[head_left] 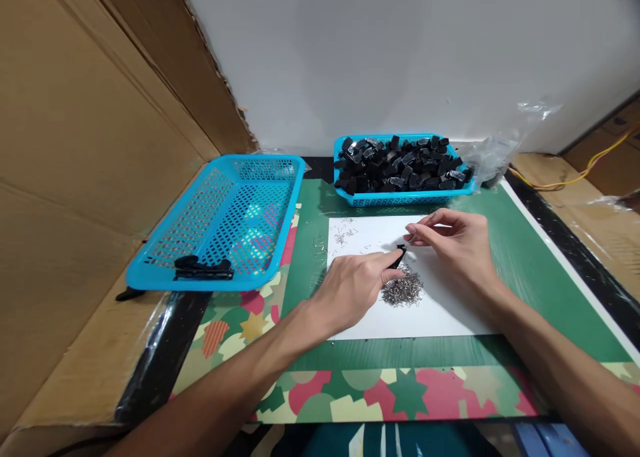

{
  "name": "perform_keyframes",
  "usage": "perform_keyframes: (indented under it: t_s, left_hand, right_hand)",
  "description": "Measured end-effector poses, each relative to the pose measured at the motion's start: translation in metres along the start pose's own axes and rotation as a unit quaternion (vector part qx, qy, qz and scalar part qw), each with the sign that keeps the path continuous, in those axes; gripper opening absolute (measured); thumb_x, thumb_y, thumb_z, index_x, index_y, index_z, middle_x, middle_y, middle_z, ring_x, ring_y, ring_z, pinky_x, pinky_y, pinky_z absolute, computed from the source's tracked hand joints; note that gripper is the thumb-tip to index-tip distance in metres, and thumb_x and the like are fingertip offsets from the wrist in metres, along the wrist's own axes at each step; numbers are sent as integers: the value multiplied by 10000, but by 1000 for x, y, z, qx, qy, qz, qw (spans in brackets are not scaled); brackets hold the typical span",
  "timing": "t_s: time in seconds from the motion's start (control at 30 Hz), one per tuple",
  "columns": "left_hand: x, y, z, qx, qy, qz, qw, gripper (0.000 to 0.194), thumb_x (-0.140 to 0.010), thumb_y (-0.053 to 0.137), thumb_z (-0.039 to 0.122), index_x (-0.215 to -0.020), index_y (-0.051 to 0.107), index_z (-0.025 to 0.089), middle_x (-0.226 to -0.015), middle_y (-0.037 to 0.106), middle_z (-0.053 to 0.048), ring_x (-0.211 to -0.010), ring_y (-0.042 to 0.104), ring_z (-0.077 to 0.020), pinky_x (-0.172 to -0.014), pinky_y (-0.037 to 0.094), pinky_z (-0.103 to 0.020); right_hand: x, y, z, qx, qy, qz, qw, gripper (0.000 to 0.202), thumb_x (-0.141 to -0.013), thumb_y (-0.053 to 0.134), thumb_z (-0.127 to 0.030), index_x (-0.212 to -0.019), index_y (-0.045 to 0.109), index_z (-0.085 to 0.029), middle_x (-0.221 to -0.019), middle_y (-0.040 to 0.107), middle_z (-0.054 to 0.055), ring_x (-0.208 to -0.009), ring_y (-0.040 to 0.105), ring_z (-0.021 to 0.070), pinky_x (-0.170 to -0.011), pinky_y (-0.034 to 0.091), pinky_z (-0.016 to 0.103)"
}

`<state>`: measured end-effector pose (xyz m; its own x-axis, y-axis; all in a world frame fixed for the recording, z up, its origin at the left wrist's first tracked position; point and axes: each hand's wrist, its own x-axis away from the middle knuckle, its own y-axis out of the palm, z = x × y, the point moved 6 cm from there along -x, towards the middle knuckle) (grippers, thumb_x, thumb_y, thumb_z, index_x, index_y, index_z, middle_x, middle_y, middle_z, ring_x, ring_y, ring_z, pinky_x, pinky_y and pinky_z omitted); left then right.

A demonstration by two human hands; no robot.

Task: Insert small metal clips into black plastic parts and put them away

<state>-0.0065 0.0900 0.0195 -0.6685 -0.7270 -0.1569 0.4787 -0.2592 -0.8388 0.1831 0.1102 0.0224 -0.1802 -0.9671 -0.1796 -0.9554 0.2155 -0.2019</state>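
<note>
My left hand (353, 287) reaches over the white sheet and grips a small black plastic piece (399, 257) between thumb and fingers. Just to its right, the thumb and fingertips of my right hand (457, 244) are pinched together near the piece's upper end. Whatever they hold is too small to make out. A heap of tiny silvery metal parts (403, 289) lies on the sheet below the black piece. More thin wire-like bits (345, 234) are scattered at the sheet's upper left.
A blue basket (410, 198) at the back is heaped with black plastic pieces (395, 164). Another blue basket (215, 214) on the left has a few long black pieces (203, 268) at its near end. Clear plastic bags (495, 157) sit back right. Cardboard (90, 164) walls the left side.
</note>
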Motion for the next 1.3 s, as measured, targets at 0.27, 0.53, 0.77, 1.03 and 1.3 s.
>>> perform_keyframes:
  t_s: [0.27, 0.53, 0.77, 1.03, 1.3]
  left_hand:
    - [-3, -1, -7, 46, -53, -6, 998, 324, -1084, 576, 358, -1373, 711, 300, -1092, 841, -27, -905, 810, -251, -750, 588, -348]
    - [-3, 0, -8, 56, -39, -25, 997, 414, -1050, 593, 223, -1447, 658, 319, -1218, 812, -15, -1104, 785, -272, -841, 603, -369]
    - [-3, -7, -5, 100, -43, -6, 994, 420, -1106, 509, 392, -1499, 602, 280, -1463, 687, -53, -1301, 696, -277, -1043, 580, -433]
    - [4, -10, -7, 149, -46, 29, 987, 634, -1077, 549, 280, -1655, 292, 307, -1274, 738, -85, -924, 756, -198, -823, 596, -337]
    - [2, -12, -10, 206, -52, 27, 977, 435, -1091, 547, 307, -1523, 494, 299, -1180, 756, -50, -1003, 723, -211, -899, 569, -353]
  right_hand:
    - [0, 1, -2, 15, -11, 5, 1000, 259, -853, 833, -326, -678, 699, -191, -727, 743, 36, -619, 735, 164, -586, 628, 262]
    - [1, 9, 4, 11, -20, -16, 1000, 251, -896, 780, -334, -710, 737, -170, -681, 721, 31, -617, 709, 163, -600, 595, 279]
    - [-1, -1, -1, -46, -26, 53, 997, 314, -861, 828, -433, -730, 703, -177, -786, 697, 34, -674, 731, 177, -627, 618, 307]
    - [0, 1, -10, -56, -55, -2, 997, 197, -916, 759, -333, -798, 692, -192, -697, 674, -5, -614, 655, 145, -608, 545, 288]
    - [3, 5, -11, -49, -52, -62, 996, 206, -989, 681, -383, -983, 768, -196, -730, 694, 4, -605, 595, 139, -576, 469, 284]
